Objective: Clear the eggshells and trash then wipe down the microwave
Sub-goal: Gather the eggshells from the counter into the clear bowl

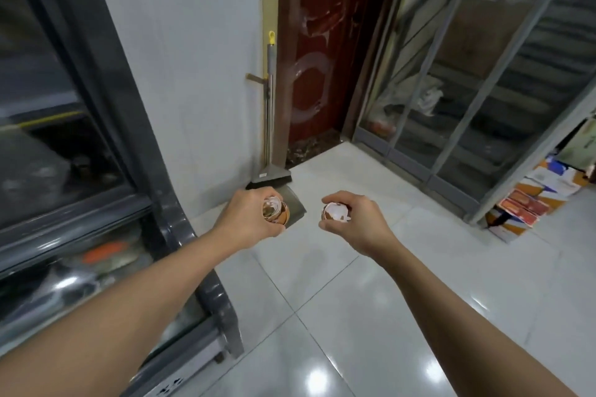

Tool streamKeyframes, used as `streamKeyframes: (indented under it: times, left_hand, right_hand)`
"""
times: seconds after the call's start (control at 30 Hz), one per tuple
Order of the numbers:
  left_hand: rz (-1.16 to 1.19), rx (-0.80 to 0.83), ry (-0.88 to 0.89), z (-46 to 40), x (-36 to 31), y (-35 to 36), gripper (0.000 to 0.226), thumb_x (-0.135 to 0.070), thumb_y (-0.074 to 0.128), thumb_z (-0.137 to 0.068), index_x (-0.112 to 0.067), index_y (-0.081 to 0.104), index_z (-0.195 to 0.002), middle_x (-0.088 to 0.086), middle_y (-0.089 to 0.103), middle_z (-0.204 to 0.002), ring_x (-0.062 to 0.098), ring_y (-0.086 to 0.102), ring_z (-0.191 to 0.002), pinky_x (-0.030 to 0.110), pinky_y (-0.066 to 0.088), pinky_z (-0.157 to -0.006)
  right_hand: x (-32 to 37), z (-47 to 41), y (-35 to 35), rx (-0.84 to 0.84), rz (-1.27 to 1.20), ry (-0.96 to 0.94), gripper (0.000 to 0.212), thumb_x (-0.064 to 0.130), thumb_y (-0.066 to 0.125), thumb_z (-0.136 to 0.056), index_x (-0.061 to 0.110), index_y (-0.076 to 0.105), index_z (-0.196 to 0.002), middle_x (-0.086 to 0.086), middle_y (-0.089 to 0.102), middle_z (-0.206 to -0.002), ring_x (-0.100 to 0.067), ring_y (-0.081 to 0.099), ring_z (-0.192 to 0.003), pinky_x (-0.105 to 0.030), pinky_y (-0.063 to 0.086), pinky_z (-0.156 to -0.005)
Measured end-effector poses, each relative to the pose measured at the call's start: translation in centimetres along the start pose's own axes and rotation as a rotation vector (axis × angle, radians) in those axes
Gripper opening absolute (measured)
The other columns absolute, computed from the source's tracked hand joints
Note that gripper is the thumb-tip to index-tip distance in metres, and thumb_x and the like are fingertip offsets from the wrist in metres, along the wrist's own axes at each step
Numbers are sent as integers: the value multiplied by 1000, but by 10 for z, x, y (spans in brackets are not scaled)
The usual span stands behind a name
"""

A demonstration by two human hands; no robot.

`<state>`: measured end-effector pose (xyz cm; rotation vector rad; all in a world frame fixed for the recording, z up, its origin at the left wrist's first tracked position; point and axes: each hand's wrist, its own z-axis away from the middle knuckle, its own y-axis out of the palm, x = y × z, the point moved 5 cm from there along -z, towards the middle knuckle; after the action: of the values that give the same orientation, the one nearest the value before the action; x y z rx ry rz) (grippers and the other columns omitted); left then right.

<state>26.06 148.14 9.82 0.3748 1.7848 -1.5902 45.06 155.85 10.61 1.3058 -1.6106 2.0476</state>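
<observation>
Above white floor tiles (pixel 322 284), left hand (pixel 248 219) grip clutching brown eggshells (pixel 275 210), right hand (pixel 358 219) grip clutching jagged eggshell (pixel 335 212)

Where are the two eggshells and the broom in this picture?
Left eggshell (pixel 276 210), head view, on its brown outer side.
Right eggshell (pixel 335 212), head view, on its white inner surface.
Broom (pixel 270 106), head view, on its grey handle.

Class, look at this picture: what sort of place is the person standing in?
Probably a small shop or food stall's back area: a glass-fronted display fridge, a broom by the door, and stacked cartons.
</observation>
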Motion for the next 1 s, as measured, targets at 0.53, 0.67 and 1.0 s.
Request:
streamKeyframes:
  times: [0.53,0.67,1.0]
  left_hand:
    - [1,-63,-145,-223,51,37,51,-29,85,-57,-27,64,-103,-6,66,-94,15,61,-85,30,52,-77]
    - [-1,-85,-190,-273,72,27,45,-27,84,-58,-29,64,-98,-7,67,-88,12,61,-79,21,44,-68]
    - [39,-224,-358,-364,135,1,39,-24,82,-59,-27,65,-94,-8,68,-82,11,63,-75,21,50,-69]
  right_hand:
    - [-51,-248,19,156,21,-50,41,24,79,-71,27,65,-110,9,63,-105,-12,59,-92,-19,51,-73]
    - [-49,-313,33,196,6,-82,38,20,77,-73,28,66,-109,8,65,-103,-10,58,-89,-7,44,-66]
    - [-37,-459,92,413,15,-190,39,19,77,-73,25,66,-110,12,64,-97,-7,58,-88,-6,42,-70]
